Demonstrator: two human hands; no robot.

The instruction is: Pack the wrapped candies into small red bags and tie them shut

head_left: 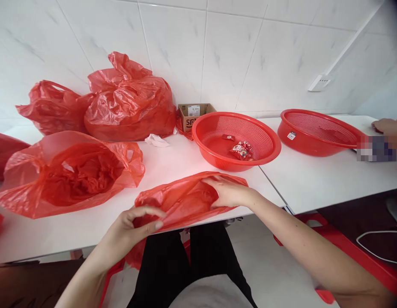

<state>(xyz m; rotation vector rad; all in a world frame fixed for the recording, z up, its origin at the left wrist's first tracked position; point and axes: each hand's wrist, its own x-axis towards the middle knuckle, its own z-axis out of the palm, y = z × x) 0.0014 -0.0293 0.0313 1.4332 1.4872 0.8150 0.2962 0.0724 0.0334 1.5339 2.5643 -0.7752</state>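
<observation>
A red plastic bag [188,196] lies at the front edge of the white table, its mouth spread towards me and part of it hanging below the edge. My left hand [134,226] is at the bag's left end, thumb and forefinger curved around its rim; the other fingers are partly hidden by the film. My right hand [225,191] reaches into the right side of the mouth, with thumb and fingers apart. Just behind the bag stands a red plastic colander [211,145] containing several small printed packets [241,150].
An opened red bag [25,192] stuffed with crumpled film sits at left. Full red bags [130,107] lean near the tiled wall, beside a small cardboard box [187,124]. Another red colander [301,139] stands at right, near another person's hand [389,127]. A table seam [272,186] runs between.
</observation>
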